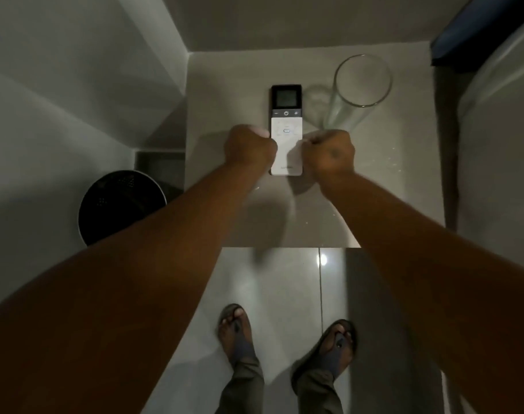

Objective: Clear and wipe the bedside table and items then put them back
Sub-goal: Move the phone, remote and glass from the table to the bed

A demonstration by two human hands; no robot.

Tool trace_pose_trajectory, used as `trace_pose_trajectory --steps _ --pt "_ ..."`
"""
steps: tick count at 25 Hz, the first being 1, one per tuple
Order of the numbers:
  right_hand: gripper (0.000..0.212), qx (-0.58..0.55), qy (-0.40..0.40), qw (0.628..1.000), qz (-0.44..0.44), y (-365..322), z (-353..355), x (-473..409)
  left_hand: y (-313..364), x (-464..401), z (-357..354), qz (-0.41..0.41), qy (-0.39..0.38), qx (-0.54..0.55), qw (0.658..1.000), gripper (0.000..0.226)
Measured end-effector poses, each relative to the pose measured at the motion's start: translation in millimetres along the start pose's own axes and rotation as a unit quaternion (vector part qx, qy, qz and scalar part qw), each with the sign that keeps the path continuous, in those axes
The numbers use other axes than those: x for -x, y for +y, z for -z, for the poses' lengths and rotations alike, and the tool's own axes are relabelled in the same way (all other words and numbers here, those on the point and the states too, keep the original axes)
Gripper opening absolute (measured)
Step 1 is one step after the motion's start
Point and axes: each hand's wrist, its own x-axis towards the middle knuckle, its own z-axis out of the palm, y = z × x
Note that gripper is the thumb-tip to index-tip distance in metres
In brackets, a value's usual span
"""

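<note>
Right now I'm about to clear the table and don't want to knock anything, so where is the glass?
In the head view, the glass stands upright at the table's far right, beside the remote, just beyond the right hand.

Two bare forearms run into view, no sleeves on either, nothing at the wrists: no watch, no band. The left hand (250, 144) carries no ring that shows, and the right hand (329, 153) is just as plain, though there is a small dark mark on its back. Down below, olive-grey trousers (243, 386) reach the ankles, their hems loose. On the feet, dark open sandals (340, 343) with a toe strap, toes uncovered.
</note>
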Motion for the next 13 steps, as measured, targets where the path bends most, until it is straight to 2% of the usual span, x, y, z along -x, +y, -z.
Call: trace_pose_trajectory --steps 3,6,10,13 --pt "0.01 -0.043 -0.021 0.999 -0.015 1.7 -5.1 9.2 -1.1 10.2 7.0 0.039 -0.048 0.1 0.993 0.039" --pt "0.011 -0.099 -0.055 0.992 -0.052 10.9 0.3 32.5 -10.2 39.5 25.7 0.066 -0.066 0.162 0.982 0.04" --pt "0.012 -0.154 -0.101 0.979 -0.085 18.3 29.7 96.6 -37.7 101.6 48.6 0.078 -0.075 0.171 0.979 0.039" --pt "0.016 -0.176 -0.086 0.976 -0.098 20.5 73.1 148.3 -30.4 159.9 52.4 0.051 -0.121 0.144 0.981 0.04"
